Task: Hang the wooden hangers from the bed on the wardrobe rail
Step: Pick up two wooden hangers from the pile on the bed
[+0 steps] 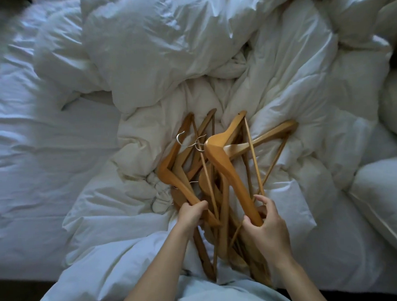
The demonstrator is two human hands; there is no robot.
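Gripping hangers (218, 163) low: left hand (192, 214), right hand (266, 224); tops beyond.

Honey-brown wooden hangers (218, 163) with silver hooks (181, 137), plain white duvet (167, 61), white pillow (383, 200)

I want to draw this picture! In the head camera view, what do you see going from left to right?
Flat bedsheet → left hand gripping a hanger → pile of wooden hangers → right hand gripping another hanger → pillow.
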